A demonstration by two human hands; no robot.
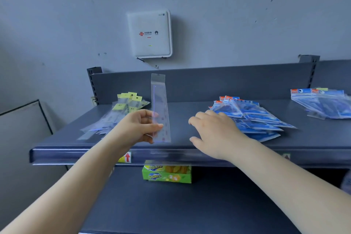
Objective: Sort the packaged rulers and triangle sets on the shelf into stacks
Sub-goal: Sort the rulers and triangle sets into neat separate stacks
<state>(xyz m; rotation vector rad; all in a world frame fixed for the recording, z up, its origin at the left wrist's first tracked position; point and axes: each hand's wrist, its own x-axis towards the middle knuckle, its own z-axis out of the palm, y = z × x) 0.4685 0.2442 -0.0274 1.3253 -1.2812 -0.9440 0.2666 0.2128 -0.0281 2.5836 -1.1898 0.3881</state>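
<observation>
1. Head view: the left hand [139, 126] pinches a clear packaged ruler [160, 108] near its lower end, holding it upright above the grey shelf [182, 118].
2. The right hand [214, 129] hovers with fingers relaxed, holding nothing, just beside a heap of blue triangle-set packs [252, 116].
3. Yellow-tagged ruler packs [121, 110] lie at the left; more blue packs [322, 102] sit far right.
4. A green box [167, 175] sits on the level below.
</observation>
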